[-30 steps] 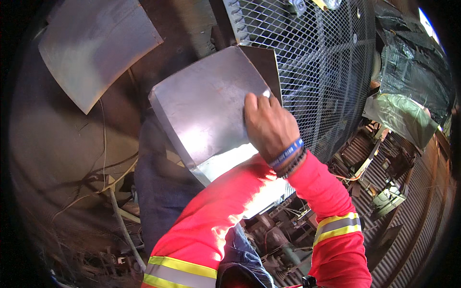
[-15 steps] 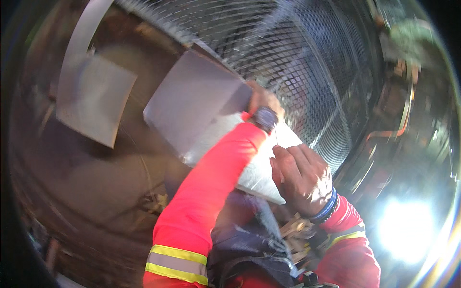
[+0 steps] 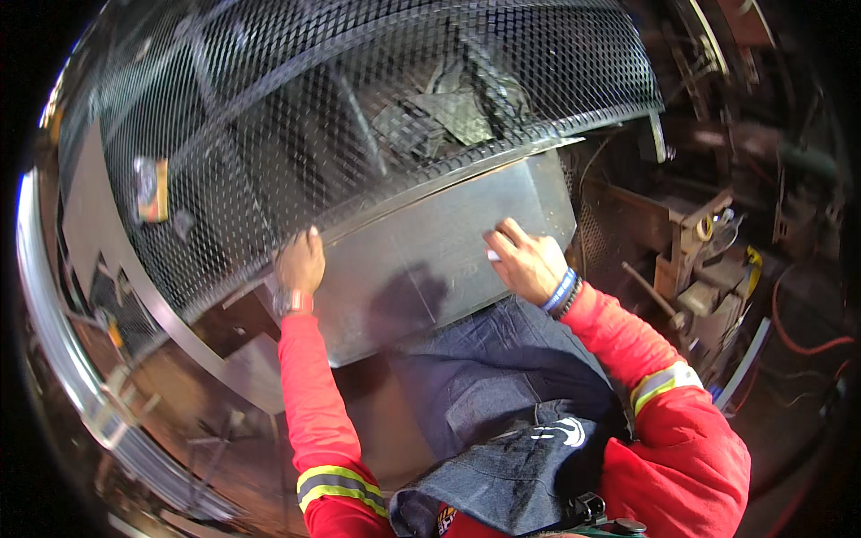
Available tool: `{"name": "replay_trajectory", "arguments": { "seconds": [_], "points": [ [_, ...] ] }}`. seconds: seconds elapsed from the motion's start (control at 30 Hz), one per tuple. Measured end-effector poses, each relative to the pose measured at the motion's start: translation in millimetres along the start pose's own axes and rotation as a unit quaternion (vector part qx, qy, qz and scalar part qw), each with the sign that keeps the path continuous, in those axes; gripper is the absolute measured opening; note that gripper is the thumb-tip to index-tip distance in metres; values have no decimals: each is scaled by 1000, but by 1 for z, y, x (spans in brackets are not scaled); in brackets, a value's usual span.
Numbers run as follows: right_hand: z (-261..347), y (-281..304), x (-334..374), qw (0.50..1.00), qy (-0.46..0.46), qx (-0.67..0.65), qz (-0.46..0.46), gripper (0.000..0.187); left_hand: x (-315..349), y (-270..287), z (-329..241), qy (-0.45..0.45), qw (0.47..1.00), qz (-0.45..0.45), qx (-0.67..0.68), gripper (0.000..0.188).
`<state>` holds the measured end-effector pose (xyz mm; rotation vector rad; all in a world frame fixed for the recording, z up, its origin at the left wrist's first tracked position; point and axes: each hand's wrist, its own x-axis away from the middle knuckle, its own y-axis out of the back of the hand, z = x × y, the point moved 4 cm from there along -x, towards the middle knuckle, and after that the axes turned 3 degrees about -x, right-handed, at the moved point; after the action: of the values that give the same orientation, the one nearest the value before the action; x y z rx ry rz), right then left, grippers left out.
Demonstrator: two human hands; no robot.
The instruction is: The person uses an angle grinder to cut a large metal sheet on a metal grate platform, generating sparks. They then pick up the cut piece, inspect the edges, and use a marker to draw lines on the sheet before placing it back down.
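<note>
A grey sheet metal panel (image 3: 466, 215) with a folded right end lies along the near edge of an expanded metal mesh table (image 3: 296, 152), close to my lap. My left hand (image 3: 300, 262) grips the panel's left end at the mesh edge, its fingers closed over it. Above the panel's right half, my right hand (image 3: 527, 264) pinches a small white stick (image 3: 492, 255); most of it is hidden by the fingers. A thin pale line runs down the panel's near middle, beside my head's shadow.
Beneath the mesh lies crumpled dark sheeting (image 3: 453, 112). A small yellow-and-white box (image 3: 152, 190) sits at the left. A curved metal strip (image 3: 134, 269) hangs off the left side. Right of me stand a rusty metal stand (image 3: 686, 269) and an orange hose (image 3: 789, 336).
My view has swung round, bringing the mesh table across the front. My left hand is now at the panel's left end; my right hand has moved away from the left wrist, farther along the panel.
</note>
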<state>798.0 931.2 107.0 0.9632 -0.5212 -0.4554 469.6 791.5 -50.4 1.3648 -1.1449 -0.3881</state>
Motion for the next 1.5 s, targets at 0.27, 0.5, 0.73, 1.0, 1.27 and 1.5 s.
{"name": "replay_trajectory", "arguments": {
  "seconds": [0.27, 0.5, 0.73, 1.0, 1.27, 1.5],
  "points": [
    [-135, 37, -20, 976, -71, 52, -198, 17, -9, 39, -53, -154, 984, -6, 89, 36],
    [-189, 43, 29, 965, -186, 11, -185, 24, -65, 30, -87, -103, 994, 39, 23, 42],
    [-207, 5, 105, 939, -283, -12, -197, 23, -108, -8, -54, -90, 987, 43, 127, 45],
    [-248, -69, 290, 886, -451, -11, -105, 29, -98, 41, -81, -131, 984, -101, 73, 30],
    [-223, -102, 378, 812, -576, -66, -67, 30, -36, 238, -70, -181, 955, -233, 13, 23],
    [-154, -99, 270, 874, -427, -117, -203, 45, 76, 395, -18, -72, 968, -222, -91, 40]
  ]
}}
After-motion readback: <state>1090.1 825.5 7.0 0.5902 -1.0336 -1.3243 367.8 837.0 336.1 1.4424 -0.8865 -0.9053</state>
